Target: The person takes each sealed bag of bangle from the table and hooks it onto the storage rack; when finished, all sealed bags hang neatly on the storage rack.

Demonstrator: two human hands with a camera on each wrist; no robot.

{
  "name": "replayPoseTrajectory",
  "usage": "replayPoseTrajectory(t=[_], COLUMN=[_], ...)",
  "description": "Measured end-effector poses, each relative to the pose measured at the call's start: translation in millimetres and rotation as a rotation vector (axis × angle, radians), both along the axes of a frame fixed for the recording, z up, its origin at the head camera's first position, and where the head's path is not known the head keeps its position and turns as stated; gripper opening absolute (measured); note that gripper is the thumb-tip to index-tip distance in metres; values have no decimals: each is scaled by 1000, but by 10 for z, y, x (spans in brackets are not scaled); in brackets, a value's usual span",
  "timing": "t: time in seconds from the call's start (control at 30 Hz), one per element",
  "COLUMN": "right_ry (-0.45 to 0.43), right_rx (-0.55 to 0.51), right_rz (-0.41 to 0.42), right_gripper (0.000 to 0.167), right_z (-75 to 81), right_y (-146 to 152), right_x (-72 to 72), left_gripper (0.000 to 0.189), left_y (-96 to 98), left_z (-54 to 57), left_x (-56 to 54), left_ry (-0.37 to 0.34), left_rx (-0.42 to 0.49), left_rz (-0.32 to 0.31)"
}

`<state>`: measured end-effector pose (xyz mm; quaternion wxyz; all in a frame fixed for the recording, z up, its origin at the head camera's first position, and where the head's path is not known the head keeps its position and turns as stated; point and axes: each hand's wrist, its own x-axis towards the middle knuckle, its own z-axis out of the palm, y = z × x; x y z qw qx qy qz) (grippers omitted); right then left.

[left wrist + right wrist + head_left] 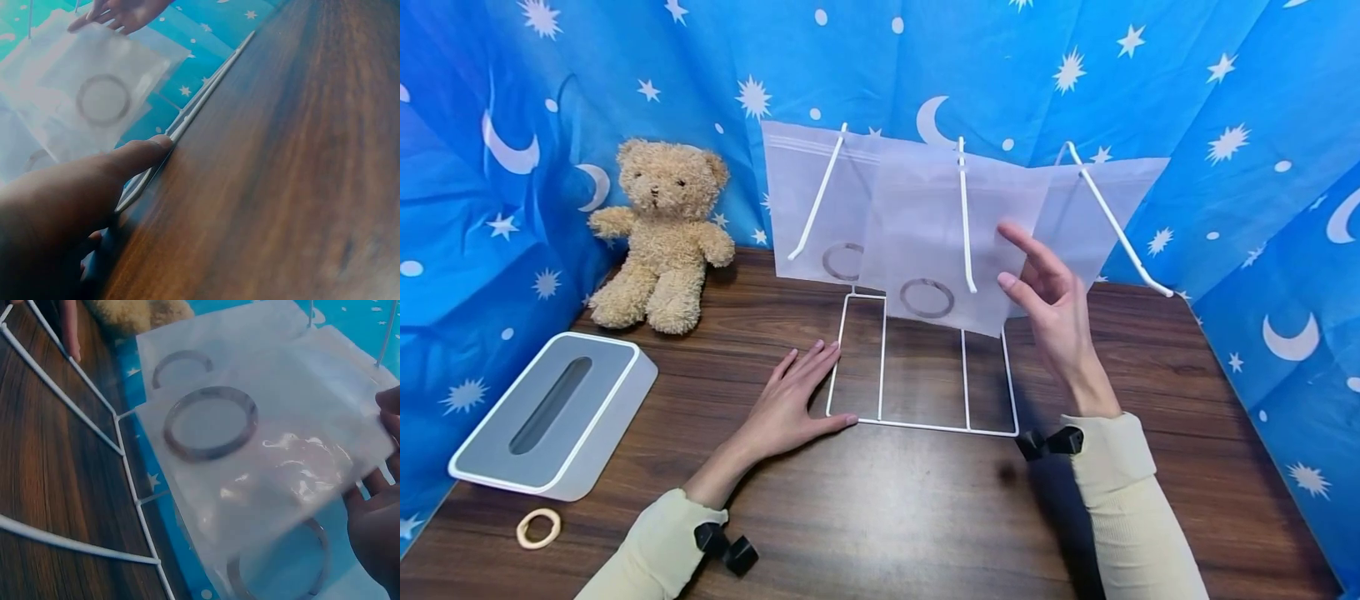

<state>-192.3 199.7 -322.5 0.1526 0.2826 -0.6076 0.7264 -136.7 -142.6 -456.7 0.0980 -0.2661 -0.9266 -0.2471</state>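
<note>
A white wire rack [936, 426] stands on the table with several prongs pointing forward. Three frosted zip bags hang from it: a left bag [808, 196], a middle bag [910, 225] in front, and a right bag [1123, 200]. Through the middle bag shows a brownish bangle [209, 423]; similar rings show in the other bags in the right wrist view. My left hand [790, 402] lies spread on the table, its fingertips and thumb at the rack's base. At the middle bag's right edge is my right hand [1055, 308], thumb and index finger extended apart, touching or very near the plastic.
A teddy bear [662, 233] sits at the back left against the blue curtain [850, 67]. Nearer on the left are a grey-topped tissue box [602, 417] and a pale ring [523, 533] on the wooden table [865, 517]. The prongs' tips stick out toward me.
</note>
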Motion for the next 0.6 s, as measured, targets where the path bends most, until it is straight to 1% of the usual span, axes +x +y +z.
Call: replayPoseTrajectory(t=[0.13,0.27,0.33,0.4,0.43,0.53,0.6], right_ry=[-16,-13,-1,42,71,171,206], right_rx=[63,121,143,171,193,278,348], right_rz=[39,33,10,-48,-93,-285,-408], right_gripper=[50,50,48,42,40,31,30], right_z=[-12,-12,-10,0,1,-20,-101], right_y=[28,67,87,94,93,103,147], right_x=[-9,-1,28,92,129,272,356], left_gripper=[99,98,98,97,97,98,98], left_y=[-5,4,16,29,31,38,39], left_z=[4,8,9,10,13,23,27], left_x=[-3,-4,-4,-7,-8,-18,-24], left_ry=[7,7,4,2,4,6,10], left_rx=[-2,-1,0,-1,-1,0,0], left_rz=[4,6,4,2,1,-3,-3])
